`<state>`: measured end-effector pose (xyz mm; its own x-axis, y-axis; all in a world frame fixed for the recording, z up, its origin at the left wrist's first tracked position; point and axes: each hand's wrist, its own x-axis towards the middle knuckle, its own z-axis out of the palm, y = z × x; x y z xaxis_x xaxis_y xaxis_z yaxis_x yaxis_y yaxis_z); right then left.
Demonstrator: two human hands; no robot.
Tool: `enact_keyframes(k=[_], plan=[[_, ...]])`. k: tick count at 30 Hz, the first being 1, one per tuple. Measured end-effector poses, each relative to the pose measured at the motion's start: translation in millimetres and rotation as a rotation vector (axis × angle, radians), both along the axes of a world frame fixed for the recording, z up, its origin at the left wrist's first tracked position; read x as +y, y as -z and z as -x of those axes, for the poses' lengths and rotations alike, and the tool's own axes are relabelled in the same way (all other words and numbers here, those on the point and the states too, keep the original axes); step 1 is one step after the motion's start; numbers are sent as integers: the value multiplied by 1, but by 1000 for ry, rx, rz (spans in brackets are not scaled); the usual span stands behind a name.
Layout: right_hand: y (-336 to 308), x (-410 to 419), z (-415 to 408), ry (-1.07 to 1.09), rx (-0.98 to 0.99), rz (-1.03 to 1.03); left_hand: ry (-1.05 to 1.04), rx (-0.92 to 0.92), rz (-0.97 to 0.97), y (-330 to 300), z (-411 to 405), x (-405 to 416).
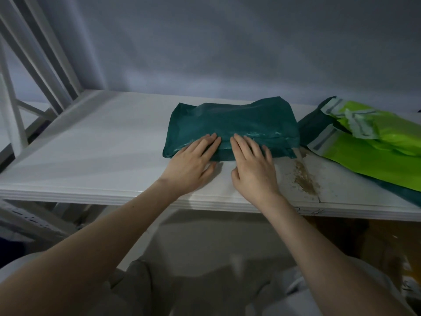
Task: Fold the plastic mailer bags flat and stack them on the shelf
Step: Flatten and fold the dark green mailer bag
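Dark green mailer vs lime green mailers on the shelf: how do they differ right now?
The dark green mailer is folded into a compact bundle; the lime green mailers lie loose and crumpled, adhesive strips showing. The dark one sits mid-shelf under the left hand and right hand, both pressing its near edge with straight fingers; the lime ones lie untouched at the right, running out of view. Both rest on the white shelf.

White shelf (91,144) (stained at right) under teal mailer (239,124), lime-green mailers (376,151).
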<state>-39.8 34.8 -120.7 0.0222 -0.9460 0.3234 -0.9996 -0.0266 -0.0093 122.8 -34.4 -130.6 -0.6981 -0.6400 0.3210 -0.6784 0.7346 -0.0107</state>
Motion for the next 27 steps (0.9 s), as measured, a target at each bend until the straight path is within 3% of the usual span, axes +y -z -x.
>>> enact_keyframes(k=[15, 22, 27], plan=[[-4, 4, 39, 198, -78, -98, -86, 46, 100, -1, 16, -2], [-5, 3, 33, 213, -140, -100, -158, 197, 147, -15, 39, -1], [-1, 0, 17, 128, -131, 27, 20, 19, 98, -7, 65, 2]])
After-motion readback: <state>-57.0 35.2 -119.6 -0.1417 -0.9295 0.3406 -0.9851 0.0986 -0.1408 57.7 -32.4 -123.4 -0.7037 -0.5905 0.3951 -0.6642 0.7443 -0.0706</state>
